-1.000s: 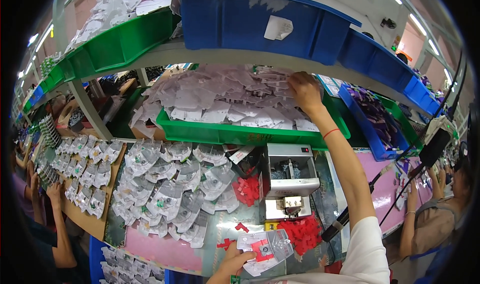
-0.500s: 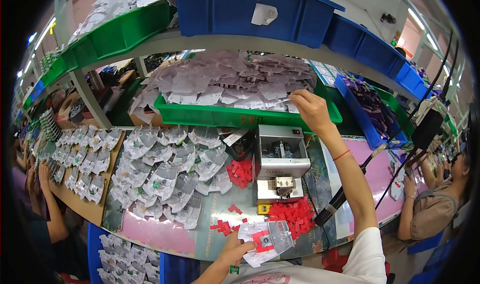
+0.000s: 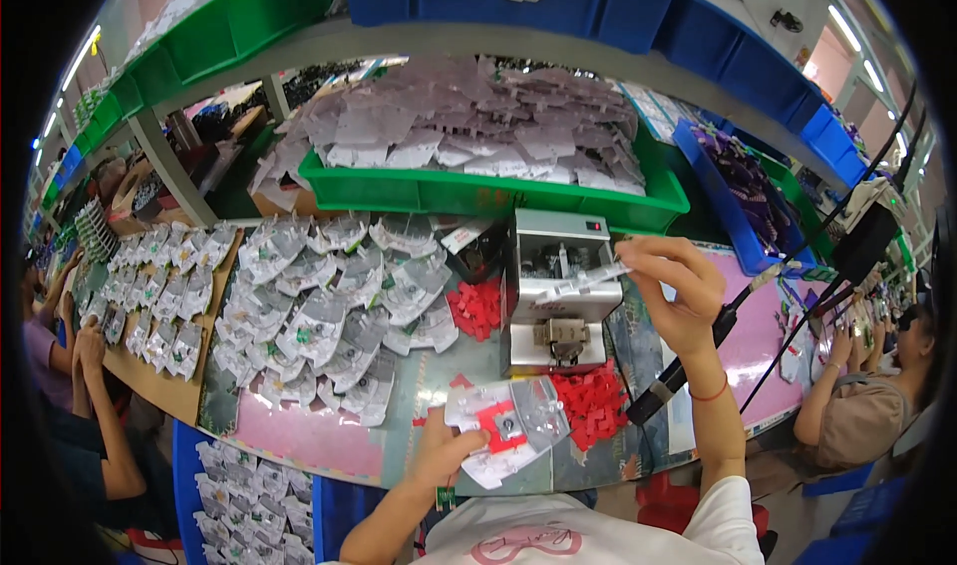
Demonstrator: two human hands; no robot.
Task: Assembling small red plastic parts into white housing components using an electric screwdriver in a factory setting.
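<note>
My left hand (image 3: 446,452) grips a clear and white plastic housing (image 3: 543,413), its thumb over a red plastic piece (image 3: 501,443) seated in the middle. A small green circuit board (image 3: 445,498) hangs just below that hand. Raised beside the silver benchtop machine (image 3: 526,338), my right hand (image 3: 686,288) pinches a thin clear plastic plate (image 3: 586,281) by its edge. The plate stretches leftward across the machine's open tray and touches nothing that I can make out. Loose red pieces (image 3: 595,406) lie just right of the held housing.
Stacked clear housings (image 3: 329,331) cover the bench to the left. Behind the machine, a green bin (image 3: 419,192) is heaped with clear plates. Blue bins (image 3: 548,12) sit on an overhead shelf. A black rod (image 3: 658,401) slants near my right forearm. Other people work on both sides.
My right hand has come down from the green bin toward the machine, now with a clear plate in its fingers. My left hand has moved slightly left and up with the housing.
</note>
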